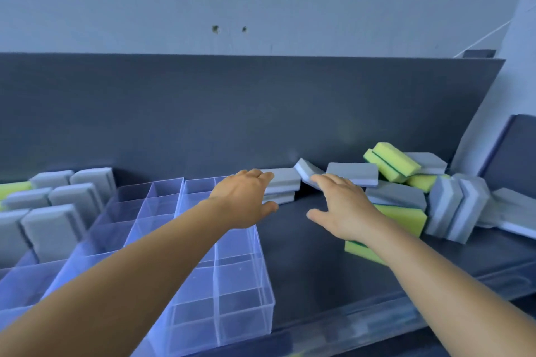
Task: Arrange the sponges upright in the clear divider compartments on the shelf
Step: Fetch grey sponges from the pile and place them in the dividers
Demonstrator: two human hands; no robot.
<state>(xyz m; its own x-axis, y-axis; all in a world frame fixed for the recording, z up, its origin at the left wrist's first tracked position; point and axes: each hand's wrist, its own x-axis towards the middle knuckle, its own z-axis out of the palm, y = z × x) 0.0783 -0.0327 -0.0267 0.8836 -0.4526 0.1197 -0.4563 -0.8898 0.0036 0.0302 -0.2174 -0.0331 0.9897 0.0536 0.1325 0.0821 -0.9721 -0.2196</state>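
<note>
Shelf (pixel 304 240): dark, w/ back panel.
Divider box (pixel 226 284): clear; near cells vacant, far-left cells filled w/ upright sponges (pixel 52 229).
Loose pile (pixel 406 180): grey & yellow, jumbled at right, blocking clean picks.
Left hand (pixel 246 200): spread, laid on grey stack (pixel 282 184).
Right hand (pixel 342 209): spread, touching tilted sponge (pixel 307 172); nothing pinched.
Advised: one sponge gripped by its long edges, stood on end in a vacant cell.
</note>
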